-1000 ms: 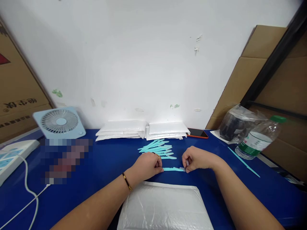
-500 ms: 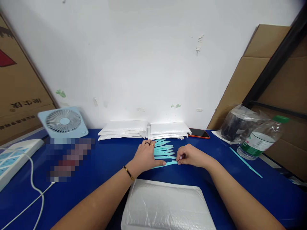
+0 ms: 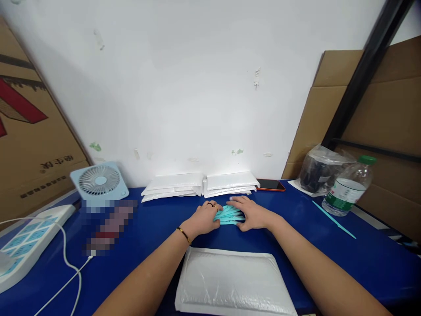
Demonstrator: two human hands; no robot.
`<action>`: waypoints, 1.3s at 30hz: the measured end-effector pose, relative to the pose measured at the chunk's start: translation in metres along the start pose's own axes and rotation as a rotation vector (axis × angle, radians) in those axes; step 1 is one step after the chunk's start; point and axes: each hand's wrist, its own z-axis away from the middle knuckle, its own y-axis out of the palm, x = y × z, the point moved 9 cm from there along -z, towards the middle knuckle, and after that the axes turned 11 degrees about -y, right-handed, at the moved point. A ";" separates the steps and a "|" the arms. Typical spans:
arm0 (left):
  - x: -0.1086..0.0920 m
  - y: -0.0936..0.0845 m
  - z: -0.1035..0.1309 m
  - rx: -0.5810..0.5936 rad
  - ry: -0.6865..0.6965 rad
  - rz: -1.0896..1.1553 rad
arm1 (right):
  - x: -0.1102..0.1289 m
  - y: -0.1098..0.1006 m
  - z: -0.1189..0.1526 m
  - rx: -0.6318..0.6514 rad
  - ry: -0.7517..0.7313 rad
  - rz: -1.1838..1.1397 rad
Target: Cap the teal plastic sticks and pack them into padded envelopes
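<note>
A bunch of slim turquoise plastic sticks, which look like eyebrow razors, lies on the blue table between my hands. My left hand, with rings on its fingers, is curled around the left ends of the bunch. On the other side my right hand holds the right ends between thumb and fingers. Both hands hide the ends of the sticks. One more turquoise stick lies apart on the right side of the table. Close in front of me rests a padded white mailer.
Two stacks of white mailers and a phone lie along the wall. To the left are a blue fan, a power strip and cables. A water bottle and a bagged dark object stand right.
The spread-out sticks are now drawn together into a tighter bunch. My right hand has gone from pinching one stick's end to wrapping the right side. The view has shifted slightly.
</note>
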 end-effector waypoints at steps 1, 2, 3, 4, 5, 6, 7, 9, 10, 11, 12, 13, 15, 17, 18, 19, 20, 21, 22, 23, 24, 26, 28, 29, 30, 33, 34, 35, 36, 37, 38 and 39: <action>-0.001 0.000 0.000 0.003 -0.003 -0.013 | 0.002 0.001 -0.001 0.009 -0.013 0.005; -0.002 0.000 -0.001 0.005 -0.006 -0.025 | 0.005 0.001 -0.002 0.008 -0.029 0.010; -0.004 0.000 -0.002 0.005 -0.007 -0.037 | 0.008 0.000 -0.002 0.000 -0.047 0.014; -0.005 0.000 -0.003 0.003 -0.006 -0.051 | 0.011 -0.002 -0.002 -0.015 -0.063 0.017; -0.008 0.000 -0.004 0.004 -0.005 -0.069 | 0.014 -0.003 -0.002 -0.030 -0.079 0.018; -0.010 0.000 -0.006 0.006 -0.005 -0.094 | 0.016 -0.004 -0.003 -0.042 -0.094 0.021; -0.012 0.001 -0.008 0.011 -0.010 -0.122 | 0.018 -0.004 -0.003 -0.049 -0.106 0.027; -0.016 0.004 -0.012 0.026 -0.035 -0.161 | 0.021 -0.003 -0.005 -0.051 -0.119 0.050; -0.017 0.005 -0.015 0.034 -0.051 -0.166 | 0.021 -0.003 -0.006 -0.046 -0.119 0.069; -0.018 0.007 -0.017 0.040 -0.067 -0.163 | 0.022 -0.002 -0.008 -0.037 -0.116 0.095; -0.019 0.009 -0.019 0.045 -0.079 -0.154 | 0.023 0.000 -0.010 -0.024 -0.109 0.125; -0.020 0.010 -0.021 0.046 -0.085 -0.140 | 0.023 0.002 -0.012 0.000 -0.100 0.164; -0.023 0.013 -0.022 0.037 -0.088 -0.109 | 0.025 0.007 -0.014 0.065 -0.076 0.255; -0.025 0.014 -0.022 0.010 -0.090 -0.062 | 0.027 0.011 -0.015 0.124 -0.053 0.332; -0.025 0.014 -0.022 -0.009 -0.093 -0.032 | 0.030 0.011 -0.015 0.142 -0.044 0.362; -0.025 0.013 -0.021 -0.029 -0.097 0.004 | 0.033 0.009 -0.015 0.148 -0.037 0.389; -0.026 0.010 -0.020 -0.050 -0.101 0.046 | 0.037 0.005 -0.015 0.146 -0.031 0.416; -0.026 0.007 -0.019 -0.072 -0.104 0.094 | 0.042 -0.002 -0.016 0.143 -0.027 0.450; -0.027 0.003 -0.019 -0.097 -0.106 0.148 | 0.047 -0.010 -0.018 0.136 -0.023 0.487; -0.028 -0.002 -0.019 -0.124 -0.109 0.208 | 0.054 -0.020 -0.020 0.127 -0.023 0.522; -0.029 -0.008 -0.019 -0.153 -0.113 0.271 | 0.062 -0.032 -0.023 0.119 -0.025 0.553; -0.032 -0.020 -0.018 -0.215 -0.130 0.396 | 0.081 -0.057 -0.029 0.117 -0.039 0.611; -0.036 -0.028 -0.017 -0.268 -0.151 0.504 | 0.101 -0.077 -0.033 0.182 -0.081 0.731; -0.039 -0.031 -0.015 -0.287 -0.159 0.540 | 0.112 -0.088 -0.034 0.201 -0.116 0.805; -0.042 -0.032 -0.013 -0.303 -0.160 0.593 | 0.123 -0.100 -0.034 0.194 -0.147 0.858; -0.049 -0.030 -0.006 -0.327 -0.143 0.819 | 0.152 -0.138 -0.028 0.047 -0.249 0.873; -0.050 -0.029 -0.003 -0.331 -0.133 0.893 | 0.158 -0.151 -0.024 -0.041 -0.263 0.838; -0.051 -0.028 0.000 -0.333 -0.121 0.958 | 0.160 -0.166 -0.021 -0.148 -0.252 0.791; -0.052 -0.026 0.002 -0.332 -0.106 1.007 | 0.159 -0.180 -0.017 -0.263 -0.213 0.727; -0.053 -0.025 0.004 -0.331 -0.089 1.035 | 0.152 -0.191 -0.013 -0.366 -0.150 0.645; -0.053 -0.024 0.005 -0.329 -0.069 1.070 | 0.143 -0.198 -0.011 -0.439 -0.076 0.547; -0.053 -0.023 0.005 -0.327 -0.052 1.099 | 0.132 -0.198 -0.011 -0.467 -0.010 0.437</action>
